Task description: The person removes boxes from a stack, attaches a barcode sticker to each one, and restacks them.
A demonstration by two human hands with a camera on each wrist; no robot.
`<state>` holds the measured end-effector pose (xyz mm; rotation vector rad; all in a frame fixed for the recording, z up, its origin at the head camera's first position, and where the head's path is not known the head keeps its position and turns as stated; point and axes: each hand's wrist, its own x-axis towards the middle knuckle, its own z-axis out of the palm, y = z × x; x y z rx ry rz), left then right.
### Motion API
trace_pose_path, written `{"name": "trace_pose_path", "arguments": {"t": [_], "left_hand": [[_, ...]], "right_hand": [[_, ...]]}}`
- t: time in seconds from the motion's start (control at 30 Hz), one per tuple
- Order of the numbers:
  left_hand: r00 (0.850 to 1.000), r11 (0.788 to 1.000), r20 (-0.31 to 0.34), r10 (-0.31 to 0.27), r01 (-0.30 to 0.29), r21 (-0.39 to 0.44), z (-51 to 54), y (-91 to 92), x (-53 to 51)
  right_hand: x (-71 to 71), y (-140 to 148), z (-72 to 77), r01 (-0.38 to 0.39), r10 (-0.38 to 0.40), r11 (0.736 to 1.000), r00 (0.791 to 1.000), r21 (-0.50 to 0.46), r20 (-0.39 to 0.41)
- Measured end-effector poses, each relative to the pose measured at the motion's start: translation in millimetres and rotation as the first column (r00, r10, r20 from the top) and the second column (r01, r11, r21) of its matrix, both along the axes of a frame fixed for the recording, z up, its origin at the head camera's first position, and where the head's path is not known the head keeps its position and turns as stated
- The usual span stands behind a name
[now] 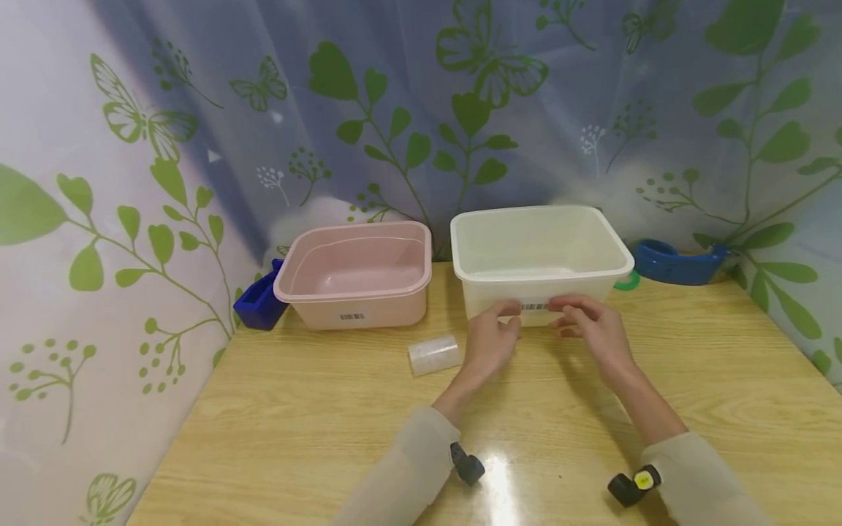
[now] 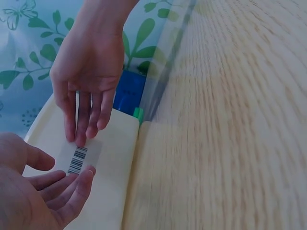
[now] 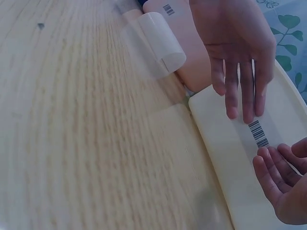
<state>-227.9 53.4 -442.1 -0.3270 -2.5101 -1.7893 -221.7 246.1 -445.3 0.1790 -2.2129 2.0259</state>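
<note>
A white plastic bin (image 1: 539, 274) stands with a barcode label (image 2: 78, 159) on its front wall. Around the barcode, a clear strip (image 3: 247, 132) lies against the wall. My left hand (image 1: 490, 340) has its fingertips at the label's left end, the fingers loosely extended. From the other side, my right hand (image 1: 595, 336) reaches the label's right end with relaxed, slightly bent fingers. Both sets of fingertips appear to touch the strip or wall; exact contact is hard to tell. Left of my left hand, a wide roll of clear tape (image 1: 434, 356) lies on its side.
A pink bin (image 1: 358, 310) with its own barcode stands to the left. Beside it is a dark blue plastic holder (image 1: 259, 301). Behind the white bin's right side are a green ring (image 1: 627, 281) and a blue tape dispenser (image 1: 680, 263). A patterned curtain (image 1: 395, 109) hangs behind the wooden table (image 1: 296, 424).
</note>
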Motion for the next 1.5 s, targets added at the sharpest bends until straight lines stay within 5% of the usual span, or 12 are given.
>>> {"name": "trace_pose_path", "arguments": {"t": [0.33, 0.7, 1.17, 1.5], "left_hand": [[1.0, 1.0, -0.005, -0.024, 0.024, -0.011, -0.2, 8.0, 0.0], [0.998, 1.0, 0.065, 0.005, -0.003, -0.028, -9.8, 4.1, -2.1], [1.0, 0.998, -0.006, -0.002, 0.001, -0.061, 13.9, -2.5, -3.4], [1.0, 0.997, -0.009, -0.024, 0.023, -0.068, 11.8, 2.8, -5.9]], "right_hand": [[-3.1, -15, -5.3, -0.036, 0.037, 0.999, 0.999, 0.029, -0.022], [0.2, -3, -12.7, -0.032, 0.029, 0.997, 0.998, 0.064, 0.056], [1.2, 10, -1.5, -0.017, 0.017, 0.998, 1.0, 0.054, -0.003], [-2.3, -4, 0.3, -0.039, 0.04, 0.998, 0.999, 0.051, -0.012]]}}
